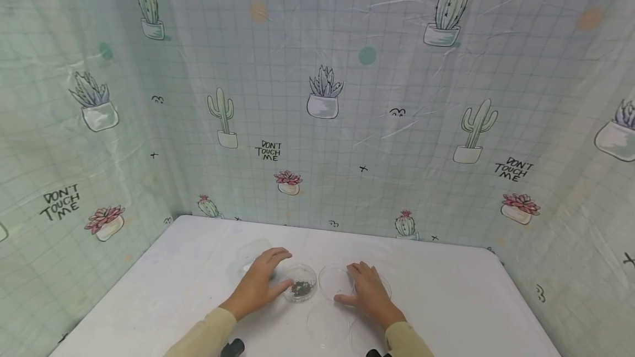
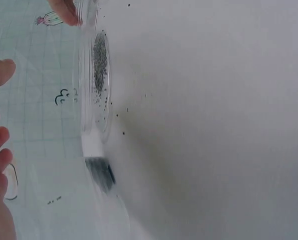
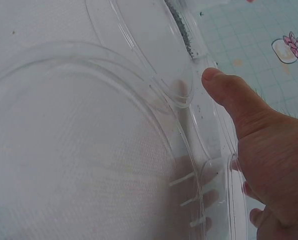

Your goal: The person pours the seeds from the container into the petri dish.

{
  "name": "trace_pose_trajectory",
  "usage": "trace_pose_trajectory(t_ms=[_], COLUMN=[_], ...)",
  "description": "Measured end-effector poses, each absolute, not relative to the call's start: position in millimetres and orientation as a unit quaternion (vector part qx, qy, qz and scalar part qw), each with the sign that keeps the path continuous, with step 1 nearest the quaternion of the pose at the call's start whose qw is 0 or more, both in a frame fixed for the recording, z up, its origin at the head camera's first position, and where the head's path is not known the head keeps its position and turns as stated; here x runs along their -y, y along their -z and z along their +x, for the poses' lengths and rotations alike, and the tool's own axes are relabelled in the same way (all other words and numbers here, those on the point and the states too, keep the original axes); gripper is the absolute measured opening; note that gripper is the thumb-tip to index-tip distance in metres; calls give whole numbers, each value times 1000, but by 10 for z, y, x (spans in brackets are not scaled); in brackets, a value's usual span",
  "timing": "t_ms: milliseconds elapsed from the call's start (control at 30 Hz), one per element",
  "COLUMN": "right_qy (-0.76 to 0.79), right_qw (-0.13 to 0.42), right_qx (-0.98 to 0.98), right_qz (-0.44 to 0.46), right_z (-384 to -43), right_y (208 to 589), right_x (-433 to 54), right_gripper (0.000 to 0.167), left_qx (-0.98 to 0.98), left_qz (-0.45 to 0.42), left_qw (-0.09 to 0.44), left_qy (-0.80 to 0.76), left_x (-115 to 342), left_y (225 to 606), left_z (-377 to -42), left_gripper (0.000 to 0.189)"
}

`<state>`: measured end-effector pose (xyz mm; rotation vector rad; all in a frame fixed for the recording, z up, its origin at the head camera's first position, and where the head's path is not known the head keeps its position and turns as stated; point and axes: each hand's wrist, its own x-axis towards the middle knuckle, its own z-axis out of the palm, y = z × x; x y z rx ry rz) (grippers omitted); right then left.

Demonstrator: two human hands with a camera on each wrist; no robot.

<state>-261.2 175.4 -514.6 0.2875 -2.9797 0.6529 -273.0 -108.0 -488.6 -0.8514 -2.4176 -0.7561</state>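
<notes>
My left hand [image 1: 255,286] hovers beside a clear round dish [image 1: 306,275] that looks like a petri dish, its thumb and fingers spread apart and holding nothing. Small dark grains [image 2: 100,65] lie heaped in that dish. My right hand [image 1: 371,295] is over the clear dishes on the right, thumb apart from the fingers. An upright-edged clear dish [image 1: 332,281] lies next to its thumb, and another clear dish [image 1: 386,289] is partly hidden behind the hand. In the right wrist view the thumb [image 3: 233,92] is extended; whether the fingers touch a dish cannot be made out.
Two more clear round dishes [image 1: 327,325] lie nearer the front, one partly covered by the right forearm. Behind the left hand is a transparent bag or container [image 1: 253,251] with something dark in it [image 2: 101,174]. Stray grains dot the white table [image 1: 446,302]. Cactus-print curtains [image 1: 317,153] surround it.
</notes>
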Motion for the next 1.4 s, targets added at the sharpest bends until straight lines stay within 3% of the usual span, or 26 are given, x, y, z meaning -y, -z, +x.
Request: trace_pose_trajectory(t_ms=[533,1000,1400], right_qy=[-215,-221,-223], right_qw=[31,26,29], right_qx=[973,972,971], right_qz=[82,72,78], right_z=[-2612,-2606,-2600], right_y=[5163,5154,5180], right_x=[-1770,-1767,-1773], right_gripper=[83,83,83], left_qx=[888,887,919], left_qz=[-254,-220,-152], left_qw=[294,305,243], left_qy=[246,267,272], left_x=[1305,1512,1631], left_y=[4936,4992,5085], left_z=[-2817,-2855,-2876], left_gripper=[59,74,95])
